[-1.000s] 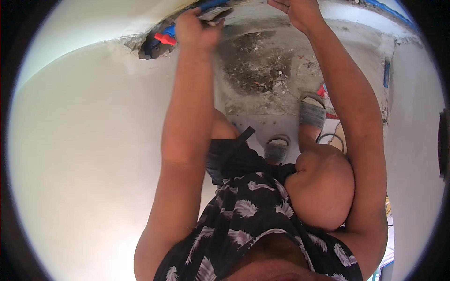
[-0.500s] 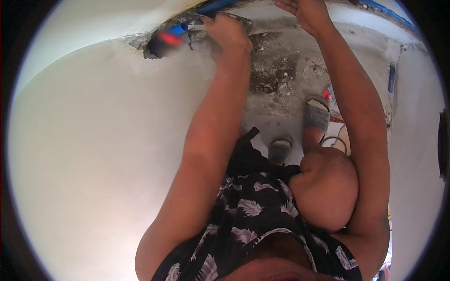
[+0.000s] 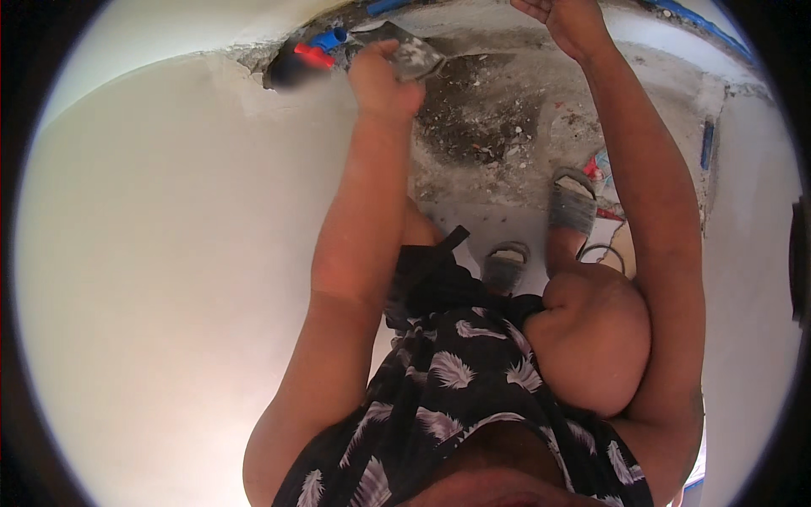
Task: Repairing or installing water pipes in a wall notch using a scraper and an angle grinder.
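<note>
At the top of the head view, my left hand [image 3: 382, 80] is closed on the near edge of a flat grey plate [image 3: 410, 52] with white smears across its face. Its exact kind does not show. Just left of that hand, a blue pipe end [image 3: 328, 39] and a red pipe piece [image 3: 314, 57] stick out by a dark hole [image 3: 287, 68] broken in the wall. Further right, my right hand [image 3: 576, 27] reaches to the white ledge [image 3: 629, 34]; its fingers stretch leftward, partly cut off by the picture's edge, and I see nothing in them.
A smooth white wall [image 3: 169, 237] fills the left side. Below my hands lies rough floor with rubble [image 3: 481, 118]. My sandalled feet [image 3: 573, 203] stand nearer. Blue pipes [image 3: 706, 144] run along the right wall and top edge. A dark cable [image 3: 604, 251] curls beside my right leg.
My left hand has moved left and slightly down, and the plate has turned from edge-on to show its broad face. My right hand has shifted slightly right and up.
</note>
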Tool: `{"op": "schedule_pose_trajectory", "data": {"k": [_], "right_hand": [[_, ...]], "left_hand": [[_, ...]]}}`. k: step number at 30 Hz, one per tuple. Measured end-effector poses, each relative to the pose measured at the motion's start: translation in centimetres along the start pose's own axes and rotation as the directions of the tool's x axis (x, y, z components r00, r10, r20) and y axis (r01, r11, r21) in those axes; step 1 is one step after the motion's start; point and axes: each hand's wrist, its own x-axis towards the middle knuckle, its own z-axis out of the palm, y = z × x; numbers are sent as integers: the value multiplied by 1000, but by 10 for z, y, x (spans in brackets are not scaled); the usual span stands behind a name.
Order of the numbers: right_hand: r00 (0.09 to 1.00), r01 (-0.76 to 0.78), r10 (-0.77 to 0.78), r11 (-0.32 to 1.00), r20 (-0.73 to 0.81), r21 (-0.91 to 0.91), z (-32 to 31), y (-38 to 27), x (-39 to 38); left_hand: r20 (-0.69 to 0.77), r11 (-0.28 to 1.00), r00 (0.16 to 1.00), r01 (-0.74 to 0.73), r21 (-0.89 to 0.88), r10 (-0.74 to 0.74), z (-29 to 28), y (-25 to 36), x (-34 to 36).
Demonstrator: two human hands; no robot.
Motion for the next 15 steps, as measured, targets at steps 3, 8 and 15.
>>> {"op": "schedule_pose_trajectory", "data": {"k": [3,8,15], "right_hand": [[1000,-17,17,999,2,28,0,0,0],[1000,-16,16,1000,6,15,2,0,0],[999,-23,22,1000,-33,-20,6,-6,-4]], "left_hand": [[80,993,992,-105,49,101,6,25,24],[-10,802,979,-161,575,204,50,8,6],[223,205,648,-517,831,728,24,-21,-13]]}}
